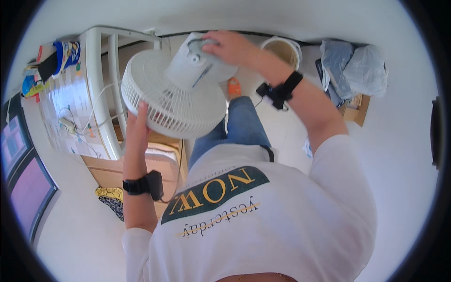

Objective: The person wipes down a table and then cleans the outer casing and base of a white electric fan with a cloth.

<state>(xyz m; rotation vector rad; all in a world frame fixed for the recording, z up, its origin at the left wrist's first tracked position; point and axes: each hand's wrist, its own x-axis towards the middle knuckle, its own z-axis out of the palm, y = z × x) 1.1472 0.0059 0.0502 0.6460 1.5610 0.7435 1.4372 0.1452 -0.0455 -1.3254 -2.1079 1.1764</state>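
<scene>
Before me a white electric fan is held up, its round slotted grille turned partly toward me. My left hand grips the grille's near left rim, thumb on the slots and the other fingers hidden behind. Over the far end of the fan's white motor housing lies my right hand, its fingers curled on a grey part there. The right hand is slightly blurred. A small round knob and a dark slot show on the housing. What lies under the right palm is hidden.
To the left stands a white-framed table with a patterned cover, bearing a power strip and cables. A wooden drawer unit is below. A white bucket stands at the back, plastic bags and a cardboard box at right.
</scene>
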